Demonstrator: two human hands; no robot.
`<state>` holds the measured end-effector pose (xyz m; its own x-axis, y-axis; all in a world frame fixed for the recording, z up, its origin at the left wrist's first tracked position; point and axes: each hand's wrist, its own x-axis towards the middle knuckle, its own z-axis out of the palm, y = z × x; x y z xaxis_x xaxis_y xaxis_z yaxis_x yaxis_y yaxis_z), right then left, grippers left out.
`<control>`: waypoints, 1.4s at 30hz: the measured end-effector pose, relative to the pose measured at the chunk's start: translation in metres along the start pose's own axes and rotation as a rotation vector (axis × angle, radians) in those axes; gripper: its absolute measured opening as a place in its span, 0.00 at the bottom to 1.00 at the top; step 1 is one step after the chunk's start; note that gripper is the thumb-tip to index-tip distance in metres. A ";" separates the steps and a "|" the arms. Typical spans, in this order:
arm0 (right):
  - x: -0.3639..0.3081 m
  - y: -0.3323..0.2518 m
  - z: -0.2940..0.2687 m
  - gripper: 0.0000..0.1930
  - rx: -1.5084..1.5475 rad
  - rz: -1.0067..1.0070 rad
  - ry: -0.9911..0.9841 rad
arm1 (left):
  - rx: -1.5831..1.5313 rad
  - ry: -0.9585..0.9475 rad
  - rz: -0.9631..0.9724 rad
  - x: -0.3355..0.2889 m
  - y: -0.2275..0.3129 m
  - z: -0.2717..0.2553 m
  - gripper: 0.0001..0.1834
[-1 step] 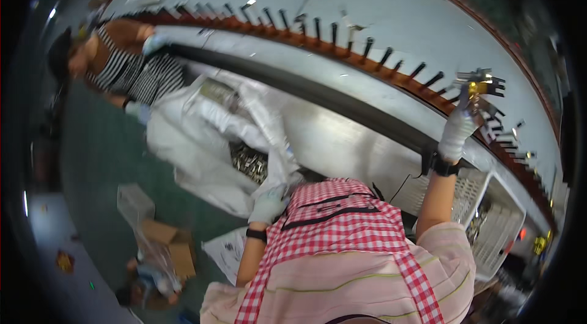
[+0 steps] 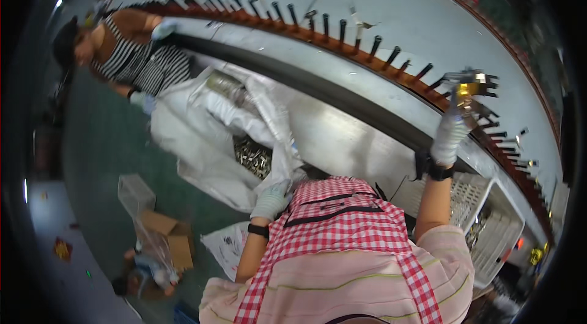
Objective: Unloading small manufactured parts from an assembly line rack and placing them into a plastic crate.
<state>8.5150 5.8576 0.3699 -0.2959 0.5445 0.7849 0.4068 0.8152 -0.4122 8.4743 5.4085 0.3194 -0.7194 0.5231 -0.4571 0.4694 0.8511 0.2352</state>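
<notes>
- Across the top, our bench [image 2: 403,18] runs out of view.
- Below, folds of the white sack [image 2: 195,134] partly hide metal pieces [image 2: 254,157].
- A white crate [image 2: 469,197] stands beside our right arm [image 2: 435,201].
- Our left hand [image 2: 271,201] is at the sack's edge; we cannot tell its grip.
- Our right hand [image 2: 450,136] grasps blurred metal parts [image 2: 469,89] near dark pegs [image 2: 375,48].

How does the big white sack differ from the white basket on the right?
The sack is soft and crumpled, while the basket is stiff, with holes in its wall. The sack lies left of the checked apron, the basket right of it. In this view, the sack looks larger than the basket. Both are whitish and open, with shiny, metallic-looking pieces inside.
</notes>
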 end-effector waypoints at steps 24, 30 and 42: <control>-0.062 0.015 -0.013 0.14 0.788 0.329 -0.916 | -0.022 -0.062 -0.050 -0.032 0.037 0.019 0.27; -0.052 0.107 -0.027 0.12 0.872 0.756 -0.247 | -0.059 -0.082 0.036 -0.015 0.046 0.012 0.25; 0.005 0.255 -0.067 0.21 0.695 0.876 0.580 | 0.013 -0.162 0.014 -0.022 0.108 0.031 0.28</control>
<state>8.6752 6.0547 0.2999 0.3365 0.9312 0.1400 -0.3181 0.2524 -0.9138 8.5560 5.4873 0.3283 -0.6211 0.5200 -0.5863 0.4861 0.8425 0.2323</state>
